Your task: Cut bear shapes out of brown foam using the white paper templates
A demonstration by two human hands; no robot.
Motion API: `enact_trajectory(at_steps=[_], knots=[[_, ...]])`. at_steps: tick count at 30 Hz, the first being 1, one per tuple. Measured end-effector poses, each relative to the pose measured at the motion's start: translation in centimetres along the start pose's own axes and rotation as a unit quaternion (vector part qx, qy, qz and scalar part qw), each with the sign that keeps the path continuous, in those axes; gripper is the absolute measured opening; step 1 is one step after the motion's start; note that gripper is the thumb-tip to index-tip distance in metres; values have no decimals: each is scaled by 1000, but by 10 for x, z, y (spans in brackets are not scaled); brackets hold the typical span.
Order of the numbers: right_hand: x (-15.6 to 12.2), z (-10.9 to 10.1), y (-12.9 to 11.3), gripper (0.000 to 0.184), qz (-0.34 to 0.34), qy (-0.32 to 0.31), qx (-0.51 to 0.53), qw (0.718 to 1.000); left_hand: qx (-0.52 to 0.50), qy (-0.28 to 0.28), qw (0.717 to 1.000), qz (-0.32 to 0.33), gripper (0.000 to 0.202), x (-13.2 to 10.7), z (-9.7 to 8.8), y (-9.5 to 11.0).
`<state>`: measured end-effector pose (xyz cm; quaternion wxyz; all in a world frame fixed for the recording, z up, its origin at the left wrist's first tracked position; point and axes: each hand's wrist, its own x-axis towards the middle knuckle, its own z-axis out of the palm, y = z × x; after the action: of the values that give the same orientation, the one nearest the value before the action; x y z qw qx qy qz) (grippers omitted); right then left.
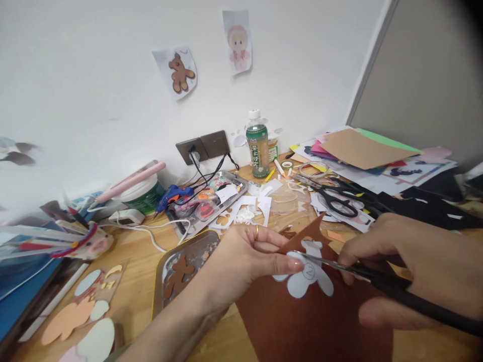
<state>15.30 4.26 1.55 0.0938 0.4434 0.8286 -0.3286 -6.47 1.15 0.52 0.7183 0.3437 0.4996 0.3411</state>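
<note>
My left hand [252,259], wearing a gold ring, pinches a brown craft sheet [317,327] with its thumb on top and fingers behind. Under that thumb a white paper template [298,286], rounded like a bear and marked with a circled 2, lies against the sheet. My right hand [411,266] grips black-handled scissors [362,273]. Their metal blades reach leftward across the template, close to my left thumb. The sheet's top edge is cut and jagged. Part of the handles is hidden by my right hand.
A shallow tray [188,246] with a brown bear cutout stands left of the sheet. Behind are a blue glue gun [171,198], a green-labelled bottle [257,146], paper scraps and other scissors [339,198]. Coloured sheets [370,148] pile at right; a pen holder [88,244] stands left.
</note>
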Motion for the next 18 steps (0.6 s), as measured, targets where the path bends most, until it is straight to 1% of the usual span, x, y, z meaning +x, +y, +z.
enact_trajectory(at_steps=[1,2,9,12,15,18], knots=[[0,-1,-1,28,17,-17,-9,1000,2,-2,1000,0,17,0,0,0],[0,-2,-2,27,25,-20,-11,999,3,-3,1000,1,17,0,0,0],[-1,-4,-5,23,40,-18,-12,999,1,10,1000,12,18,-1,1,0],[0,-1,-1,24,32,-23,0,999,1,10,1000,11,19,-2,0,0],[1,0,4,20,7,-28,11,1000,-1,7,1000,14,19,-2,0,1],[0,0,3,21,-1,-30,22,999,8,-1,1000,21,20,-2,0,1]])
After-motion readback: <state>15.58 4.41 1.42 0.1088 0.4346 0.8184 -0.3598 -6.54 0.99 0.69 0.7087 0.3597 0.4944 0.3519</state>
